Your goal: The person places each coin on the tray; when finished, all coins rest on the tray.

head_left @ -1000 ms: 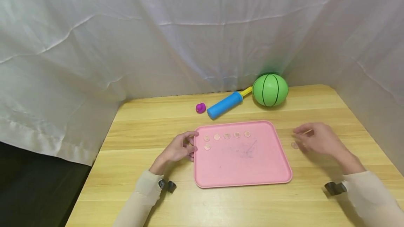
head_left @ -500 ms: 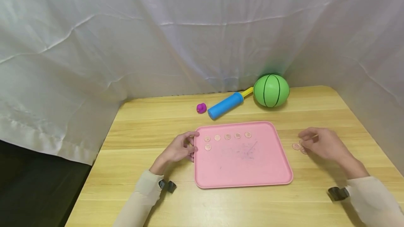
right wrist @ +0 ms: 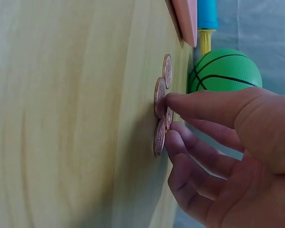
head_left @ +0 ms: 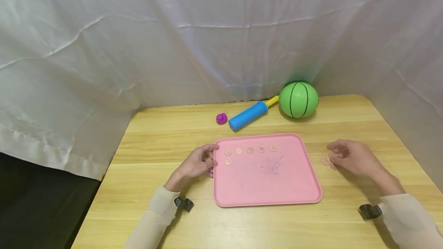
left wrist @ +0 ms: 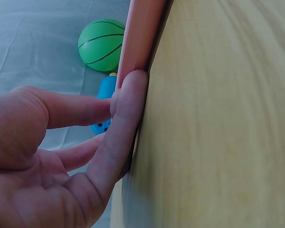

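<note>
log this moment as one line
left hand: holds pink tray edge | right hand: touches loose coins | six coins: on tray

Copper coins (right wrist: 160, 97) beside pink tray (head_left: 266, 189)

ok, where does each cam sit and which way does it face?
Head: on the head, facing forward and down at the table and pink tray; left hand, right hand and both sleeves show.
Left wrist: on that wrist, facing the tray's edge past the fingers; only the left hand shows.
Right wrist: on that wrist, facing the loose coins; only the right hand shows.
Shared: both wrist views catch the green ball and blue cylinder.
</note>
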Motion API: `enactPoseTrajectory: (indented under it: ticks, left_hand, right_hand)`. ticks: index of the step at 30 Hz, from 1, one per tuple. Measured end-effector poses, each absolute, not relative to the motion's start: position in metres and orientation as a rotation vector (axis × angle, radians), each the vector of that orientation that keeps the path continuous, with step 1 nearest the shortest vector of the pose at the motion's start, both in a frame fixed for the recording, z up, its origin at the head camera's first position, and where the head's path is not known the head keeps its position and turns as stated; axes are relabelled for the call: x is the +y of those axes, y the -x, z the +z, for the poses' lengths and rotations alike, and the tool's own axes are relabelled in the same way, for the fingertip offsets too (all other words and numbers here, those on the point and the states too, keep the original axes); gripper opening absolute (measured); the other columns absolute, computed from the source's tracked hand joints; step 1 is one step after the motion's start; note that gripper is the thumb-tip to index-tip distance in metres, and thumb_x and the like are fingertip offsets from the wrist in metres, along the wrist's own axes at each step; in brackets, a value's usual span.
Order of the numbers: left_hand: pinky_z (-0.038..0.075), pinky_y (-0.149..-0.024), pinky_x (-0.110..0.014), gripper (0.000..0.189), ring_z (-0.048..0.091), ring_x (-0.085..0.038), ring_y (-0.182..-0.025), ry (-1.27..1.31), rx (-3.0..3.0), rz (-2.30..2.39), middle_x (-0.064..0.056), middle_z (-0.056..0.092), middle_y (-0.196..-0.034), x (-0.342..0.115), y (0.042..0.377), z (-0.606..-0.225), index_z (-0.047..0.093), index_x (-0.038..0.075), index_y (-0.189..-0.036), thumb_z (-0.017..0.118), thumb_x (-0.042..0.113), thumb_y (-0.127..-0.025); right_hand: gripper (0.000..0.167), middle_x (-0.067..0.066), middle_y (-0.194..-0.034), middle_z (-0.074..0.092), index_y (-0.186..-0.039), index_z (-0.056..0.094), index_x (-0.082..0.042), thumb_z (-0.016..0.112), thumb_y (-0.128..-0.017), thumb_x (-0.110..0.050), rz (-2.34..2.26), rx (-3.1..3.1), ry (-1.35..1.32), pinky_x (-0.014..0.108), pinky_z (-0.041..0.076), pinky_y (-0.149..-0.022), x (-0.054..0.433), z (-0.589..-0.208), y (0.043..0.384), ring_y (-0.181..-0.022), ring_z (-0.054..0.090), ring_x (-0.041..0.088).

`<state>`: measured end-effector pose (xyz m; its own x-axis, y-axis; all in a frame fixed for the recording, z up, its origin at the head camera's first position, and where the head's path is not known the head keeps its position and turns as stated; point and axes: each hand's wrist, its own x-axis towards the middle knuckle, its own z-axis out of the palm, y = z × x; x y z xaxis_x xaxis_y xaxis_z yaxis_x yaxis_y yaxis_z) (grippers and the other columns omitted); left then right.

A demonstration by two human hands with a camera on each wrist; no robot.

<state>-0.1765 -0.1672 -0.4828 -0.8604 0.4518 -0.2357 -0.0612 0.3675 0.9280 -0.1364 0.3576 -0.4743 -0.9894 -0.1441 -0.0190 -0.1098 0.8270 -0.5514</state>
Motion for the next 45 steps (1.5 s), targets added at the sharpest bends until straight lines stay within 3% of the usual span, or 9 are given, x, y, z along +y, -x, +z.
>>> enactPoseTrajectory:
  ticks: [9,15,22,29,36,45]
  left_hand:
    - [0.076,-0.068,-0.042,0.061,0.067,-0.018,-0.073,-0.346,2.175,1.510,-0.019,0.056,-0.113,-0.167,0.176,-0.481,0.049,-0.003,-0.158,0.066,-0.011,-0.099]
    - [0.075,-0.067,-0.041,0.061,0.067,-0.018,-0.073,-0.346,2.170,1.510,-0.020,0.056,-0.113,-0.167,0.176,-0.482,0.049,-0.003,-0.158,0.065,-0.011,-0.100]
    - [0.075,-0.067,-0.039,0.061,0.067,-0.017,-0.073,-0.353,2.171,1.504,-0.020,0.056,-0.113,-0.167,0.176,-0.481,0.048,-0.004,-0.159,0.065,-0.011,-0.100]
    - [0.076,-0.068,-0.040,0.061,0.067,-0.017,-0.073,-0.356,2.177,1.507,-0.020,0.056,-0.113,-0.170,0.176,-0.483,0.047,-0.005,-0.159,0.064,-0.011,-0.100]
    - [0.076,-0.068,-0.040,0.061,0.067,-0.017,-0.073,-0.355,2.173,1.509,-0.020,0.055,-0.113,-0.169,0.176,-0.484,0.048,-0.005,-0.158,0.065,-0.011,-0.100]
    - [0.075,-0.067,-0.039,0.061,0.067,-0.017,-0.073,-0.340,2.175,1.508,-0.018,0.055,-0.113,-0.167,0.177,-0.483,0.049,-0.003,-0.159,0.064,-0.011,-0.100]
  right_hand:
    - [0.045,0.007,-0.101,0.080,-0.134,0.069,0.005,0.082,-0.095,-0.012,-0.851,2.878,0.240,0.018,0.057,-0.076,0.359,-0.471,0.142,-0.089,0.072,0.013]
    - [0.045,0.009,-0.105,0.079,-0.134,0.069,0.003,0.081,-0.093,-0.010,-0.828,2.857,0.257,0.022,0.058,-0.079,0.361,-0.473,0.145,-0.095,0.071,0.019]
    - [0.034,0.014,-0.106,0.078,-0.127,0.073,0.002,0.078,-0.094,-0.004,-0.846,2.890,0.310,0.026,0.061,-0.080,0.353,-0.470,0.144,-0.095,0.074,0.024]
    - [0.030,0.005,-0.097,0.078,-0.124,0.075,-0.002,0.080,-0.095,-0.003,-0.955,2.947,0.404,0.019,0.061,-0.068,0.314,-0.452,0.144,-0.084,0.069,0.011]
    - [0.025,0.009,-0.101,0.078,-0.120,0.077,-0.003,0.081,-0.095,-0.007,-1.021,2.880,0.404,0.019,0.061,-0.072,0.275,-0.444,0.151,-0.095,0.069,0.021]
    - [0.013,0.004,-0.094,0.076,-0.104,0.079,-0.006,0.083,-0.092,-0.003,-1.153,2.811,0.524,0.019,0.061,-0.076,0.227,-0.454,0.159,-0.087,0.066,0.014]
